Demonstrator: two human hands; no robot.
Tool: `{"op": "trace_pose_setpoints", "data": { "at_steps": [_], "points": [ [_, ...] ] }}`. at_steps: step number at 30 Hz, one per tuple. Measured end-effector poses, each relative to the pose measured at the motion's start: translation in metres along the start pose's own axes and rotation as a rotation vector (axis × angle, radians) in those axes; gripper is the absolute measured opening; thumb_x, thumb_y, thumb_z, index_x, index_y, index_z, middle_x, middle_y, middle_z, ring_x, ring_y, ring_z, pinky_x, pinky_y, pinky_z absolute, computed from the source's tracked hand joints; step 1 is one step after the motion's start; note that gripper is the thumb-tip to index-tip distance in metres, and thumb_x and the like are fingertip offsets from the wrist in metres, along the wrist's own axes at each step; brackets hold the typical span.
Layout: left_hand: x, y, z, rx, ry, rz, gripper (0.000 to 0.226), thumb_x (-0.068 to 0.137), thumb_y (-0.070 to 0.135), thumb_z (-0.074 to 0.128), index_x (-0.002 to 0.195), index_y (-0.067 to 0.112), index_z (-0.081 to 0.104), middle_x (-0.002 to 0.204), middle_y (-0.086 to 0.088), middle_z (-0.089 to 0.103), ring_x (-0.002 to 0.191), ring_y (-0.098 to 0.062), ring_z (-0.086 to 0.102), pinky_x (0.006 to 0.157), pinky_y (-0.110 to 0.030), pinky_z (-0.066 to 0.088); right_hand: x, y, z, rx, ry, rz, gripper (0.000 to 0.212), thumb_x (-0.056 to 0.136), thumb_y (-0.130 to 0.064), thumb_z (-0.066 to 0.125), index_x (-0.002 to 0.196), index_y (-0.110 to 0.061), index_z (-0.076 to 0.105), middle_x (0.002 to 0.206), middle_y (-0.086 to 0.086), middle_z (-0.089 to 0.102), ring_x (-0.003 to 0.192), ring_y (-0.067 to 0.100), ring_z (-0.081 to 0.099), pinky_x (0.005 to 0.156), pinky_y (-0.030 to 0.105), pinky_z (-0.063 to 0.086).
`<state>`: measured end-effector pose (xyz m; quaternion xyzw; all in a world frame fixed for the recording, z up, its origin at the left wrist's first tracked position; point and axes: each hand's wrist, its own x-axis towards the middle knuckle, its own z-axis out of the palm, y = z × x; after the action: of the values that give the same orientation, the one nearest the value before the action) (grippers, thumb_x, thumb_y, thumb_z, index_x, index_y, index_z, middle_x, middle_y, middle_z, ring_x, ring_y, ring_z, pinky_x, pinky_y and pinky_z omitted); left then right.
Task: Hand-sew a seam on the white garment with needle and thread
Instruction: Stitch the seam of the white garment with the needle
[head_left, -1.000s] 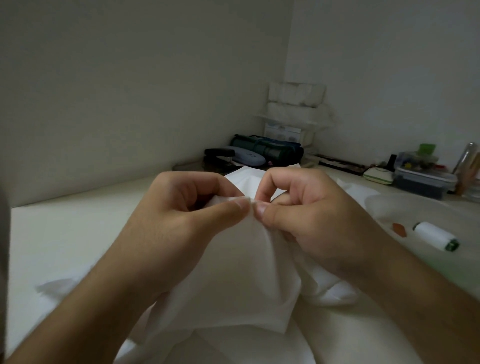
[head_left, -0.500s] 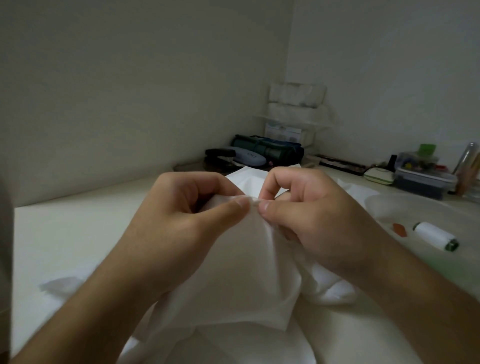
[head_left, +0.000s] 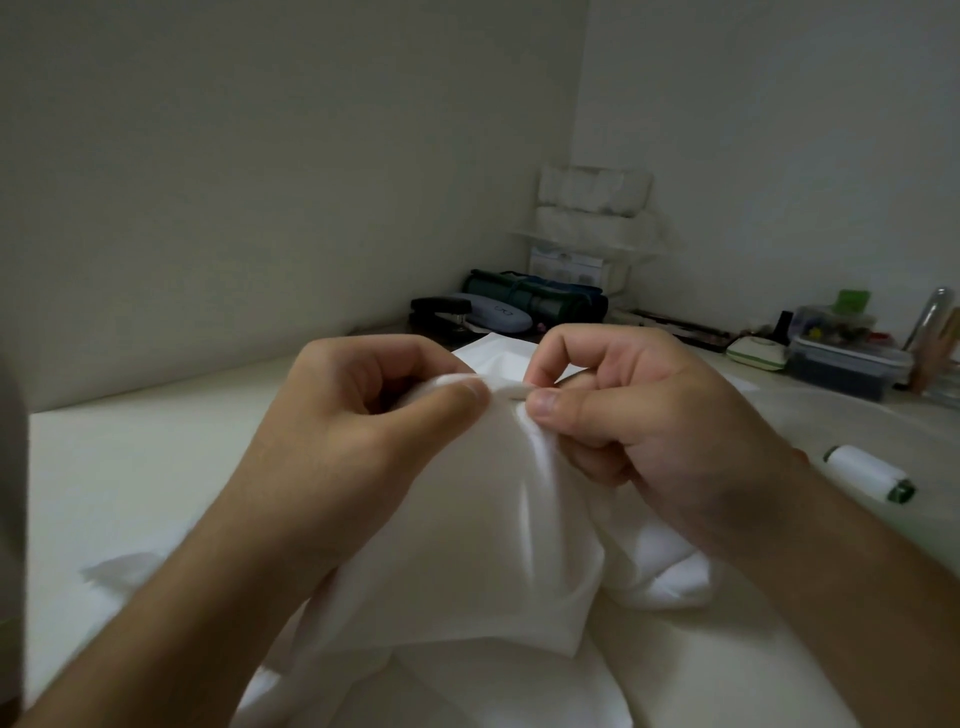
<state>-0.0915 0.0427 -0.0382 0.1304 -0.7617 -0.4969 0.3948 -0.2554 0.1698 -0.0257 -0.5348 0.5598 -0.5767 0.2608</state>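
Pinching a folded edge of the white garment (head_left: 467, 519) raised over the table's near edge, the left hand (head_left: 358, 431) and right hand (head_left: 649, 431) are gripping it thumb-to-finger; their thumbs, touching a second ago, are now drawing slightly apart, likely exposing the seam; needle unseen

A soft white fabric garment (head_left: 467, 530) lies bunched on a pale, smooth table (head_left: 156, 467). Above the garment's middle, the left hand (head_left: 353, 415) pinches a folded edge between thumb and curled fingers. Just right of it, the right hand (head_left: 649, 415) pinches the same edge, thumb tips near each other. Right of the garment lies a white thread spool with a green end (head_left: 867, 473).
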Motion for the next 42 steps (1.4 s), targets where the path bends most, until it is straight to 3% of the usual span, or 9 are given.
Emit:
{"op": "trace_pose_setpoints", "data": {
  "at_steps": [12,16,21,26,31,33,38,42],
  "points": [
    [0.000,0.001,-0.001,-0.056,-0.027,-0.039,0.018,0.081,0.036,0.072,0.080,0.020,0.081,0.071,-0.007,0.075,0.063,-0.016,0.069,0.060,-0.036,0.050,0.000,-0.001,-0.001,0.166,-0.041,0.045,0.004,0.084,-0.006,0.064,0.081,-0.005,0.062,0.050,-0.002,0.025,0.043,0.011,0.018,0.045,0.019,0.018],
    [-0.001,0.002,-0.001,-0.076,-0.026,-0.048,0.017,0.079,0.036,0.074,0.080,0.020,0.081,0.072,-0.006,0.076,0.064,-0.016,0.070,0.059,-0.029,0.052,-0.001,-0.001,-0.001,0.108,-0.033,0.072,0.006,0.082,-0.011,0.064,0.078,-0.008,0.061,0.052,-0.001,0.022,0.044,0.012,0.019,0.045,0.019,0.020],
    [-0.001,0.005,-0.001,-0.041,-0.052,-0.090,0.009,0.079,0.032,0.087,0.083,0.024,0.084,0.073,-0.005,0.078,0.065,-0.016,0.074,0.061,-0.031,0.057,-0.001,-0.003,-0.004,0.000,0.002,0.055,0.010,0.081,-0.014,0.062,0.086,-0.009,0.068,0.051,-0.003,0.024,0.044,0.015,0.021,0.048,0.022,0.018],
    [-0.002,0.006,-0.001,-0.051,-0.018,-0.126,0.011,0.089,0.027,0.076,0.082,0.021,0.083,0.072,-0.006,0.077,0.064,-0.020,0.074,0.060,-0.034,0.056,-0.002,-0.006,-0.008,0.071,0.068,-0.011,0.009,0.082,-0.011,0.055,0.081,-0.005,0.061,0.053,-0.003,0.023,0.046,0.014,0.018,0.050,0.025,0.015],
    [-0.002,0.008,0.001,-0.018,-0.001,-0.099,0.007,0.082,0.030,0.080,0.079,0.024,0.083,0.069,-0.003,0.077,0.061,-0.014,0.074,0.058,-0.028,0.056,-0.008,-0.015,-0.004,0.224,-0.082,-0.109,0.013,0.093,-0.014,0.056,0.085,-0.004,0.060,0.056,0.003,0.035,0.047,0.016,0.026,0.047,0.024,0.020],
    [-0.002,0.009,0.002,-0.013,0.012,-0.096,0.007,0.079,0.033,0.082,0.079,0.026,0.084,0.069,-0.002,0.077,0.061,-0.013,0.073,0.058,-0.029,0.056,-0.007,-0.014,0.001,0.193,-0.107,-0.121,0.014,0.094,-0.015,0.057,0.087,-0.004,0.061,0.059,0.005,0.039,0.048,0.017,0.028,0.047,0.024,0.022],
    [-0.002,0.009,0.004,-0.026,0.037,-0.104,0.001,0.077,0.030,0.086,0.076,0.030,0.085,0.068,-0.001,0.078,0.060,-0.012,0.074,0.058,-0.027,0.056,-0.003,-0.006,-0.001,0.124,0.024,-0.006,0.014,0.093,-0.019,0.055,0.085,-0.009,0.060,0.056,0.000,0.025,0.046,0.014,0.019,0.048,0.022,0.018],
    [-0.002,0.007,0.004,-0.055,0.026,-0.101,0.002,0.077,0.029,0.086,0.079,0.027,0.085,0.071,-0.003,0.079,0.063,-0.014,0.075,0.060,-0.028,0.056,-0.005,-0.007,0.001,0.021,0.045,0.009,0.010,0.086,-0.022,0.065,0.086,-0.012,0.065,0.052,0.001,0.031,0.044,0.016,0.023,0.046,0.022,0.021]
  ]
}}
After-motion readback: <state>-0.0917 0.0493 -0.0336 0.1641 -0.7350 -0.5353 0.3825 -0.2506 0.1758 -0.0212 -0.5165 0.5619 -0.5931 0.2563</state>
